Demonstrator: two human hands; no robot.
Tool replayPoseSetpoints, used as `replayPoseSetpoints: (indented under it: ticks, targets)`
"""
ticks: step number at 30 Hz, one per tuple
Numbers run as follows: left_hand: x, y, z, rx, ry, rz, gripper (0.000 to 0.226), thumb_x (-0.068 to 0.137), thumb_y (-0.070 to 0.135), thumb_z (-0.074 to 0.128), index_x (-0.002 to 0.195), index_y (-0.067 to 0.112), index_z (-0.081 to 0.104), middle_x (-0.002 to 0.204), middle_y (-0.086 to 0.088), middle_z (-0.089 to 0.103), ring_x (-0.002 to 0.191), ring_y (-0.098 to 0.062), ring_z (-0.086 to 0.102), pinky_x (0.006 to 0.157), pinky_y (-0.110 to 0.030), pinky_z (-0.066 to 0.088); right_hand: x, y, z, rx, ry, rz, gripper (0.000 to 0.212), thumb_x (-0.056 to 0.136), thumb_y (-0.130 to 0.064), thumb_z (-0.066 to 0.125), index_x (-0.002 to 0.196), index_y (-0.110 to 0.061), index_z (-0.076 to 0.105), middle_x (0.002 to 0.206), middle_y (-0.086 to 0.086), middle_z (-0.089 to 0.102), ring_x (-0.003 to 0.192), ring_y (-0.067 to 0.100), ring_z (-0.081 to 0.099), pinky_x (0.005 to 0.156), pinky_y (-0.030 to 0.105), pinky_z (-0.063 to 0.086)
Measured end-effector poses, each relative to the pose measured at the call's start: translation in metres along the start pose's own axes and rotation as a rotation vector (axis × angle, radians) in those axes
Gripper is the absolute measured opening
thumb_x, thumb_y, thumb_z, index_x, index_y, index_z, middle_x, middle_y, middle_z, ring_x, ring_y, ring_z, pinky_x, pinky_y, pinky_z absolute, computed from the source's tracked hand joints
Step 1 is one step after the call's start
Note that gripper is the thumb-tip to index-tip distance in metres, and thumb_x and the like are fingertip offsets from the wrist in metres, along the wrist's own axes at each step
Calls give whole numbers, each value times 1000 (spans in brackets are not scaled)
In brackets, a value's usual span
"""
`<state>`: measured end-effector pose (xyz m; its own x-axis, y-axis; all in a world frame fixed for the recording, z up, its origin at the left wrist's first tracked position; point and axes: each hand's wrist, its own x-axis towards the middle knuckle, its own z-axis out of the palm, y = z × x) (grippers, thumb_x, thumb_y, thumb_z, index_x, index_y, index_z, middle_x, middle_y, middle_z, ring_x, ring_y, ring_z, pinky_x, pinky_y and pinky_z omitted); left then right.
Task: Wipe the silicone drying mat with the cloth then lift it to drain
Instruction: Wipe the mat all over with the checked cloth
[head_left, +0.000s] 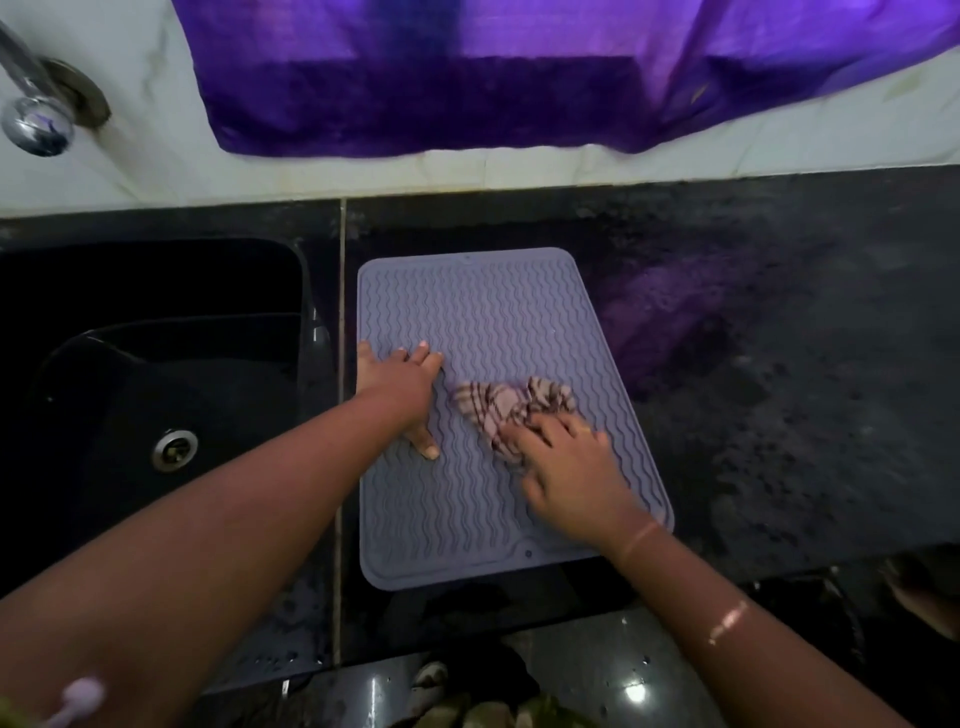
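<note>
Grey wavy-ribbed silicone drying mat (498, 312) flat on black stone bench (779, 364). Left hand (402, 384) pressed flat, fingers spread. Right hand (566, 467) grip closed on crumpled striped cloth (504, 408).

The silicone drying mat (498, 322) is a grey-lilac rectangle with rounded corners, a raised rim and rows of wavy ridges; it lies flat on the dark counter, its long sides running from 12 to 6 o'clock, its near edge close to the counter's front edge. The cloth (511, 410) is a small crumpled rag, pale with dark red-brown stripes, bunched on the mat's surface toward 4 o'clock of the mat's middle.
</note>
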<state>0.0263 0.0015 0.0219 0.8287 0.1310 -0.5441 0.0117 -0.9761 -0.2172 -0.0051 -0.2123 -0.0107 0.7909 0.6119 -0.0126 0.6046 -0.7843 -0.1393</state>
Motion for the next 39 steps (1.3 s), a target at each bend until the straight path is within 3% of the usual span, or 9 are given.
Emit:
replayPoseSetpoints:
  ticks: [8,13,17,21,24,27,30,34,39]
  targets:
    - [-2,-10,5,-48,2,71,128,62,67,72,152,21,-7,161,-1,-8,149,-23,1,113,-62,-2,-35,21,-34,215,-195,-54,25,82,-37,47,102,-27,59,97,-2,64,90,20,57,79,37,49]
    - [-1,-12,8,-64,3,78,128,63,67,72,152,22,-9,161,0,-10,149,-22,-2,113,-63,-3,7,38,-72,1165,-183,357,17,78,-26,49,82,-14,60,85,4,62,84,21,58,81,39,44]
    - [0,-10,6,-50,-13,63,129,62,67,72,152,23,-9,161,0,-11,148,-21,-2,114,-63,-2,31,46,-87,1770,-305,558,38,84,-12,38,114,-6,61,105,18,68,96,34,64,88,51,49]
    - [0,-9,6,-23,-13,60,128,64,68,70,152,22,-10,161,-1,-11,148,-22,-3,114,-63,-2,58,65,-81,911,-134,734,27,90,-10,46,110,-8,64,110,9,66,86,18,60,67,25,50]
    - [1,-7,4,29,-16,44,129,64,70,69,151,21,-12,161,-1,-11,148,-23,-2,114,-61,-2,63,63,-71,716,190,583,25,91,-21,49,112,-14,60,105,6,64,89,18,60,77,34,51]
    - [3,-4,4,71,-13,30,130,63,72,68,151,20,-12,161,-3,-10,148,-25,0,115,-60,-2,59,25,-42,481,4,360,63,87,-58,46,137,-22,36,135,10,43,117,22,46,96,44,43]
    - [5,-3,3,93,-24,18,131,62,72,68,151,20,-13,161,-3,-10,148,-24,0,116,-59,-2,53,-4,-6,-135,-40,299,73,83,-70,33,139,-24,31,134,16,43,113,36,47,88,47,40]
    - [5,-2,2,88,-31,11,132,61,72,69,151,20,-12,161,-3,-10,148,-25,1,116,-59,-2,28,-13,5,-220,139,90,56,80,-49,54,129,-20,49,103,13,60,81,33,59,68,40,45]
    - [3,-3,2,131,-47,29,130,65,74,64,151,17,-15,160,-6,-13,148,-27,-2,114,-60,-4,-24,15,10,-217,102,-260,58,78,-56,41,127,-25,47,104,8,64,77,26,61,62,35,50]
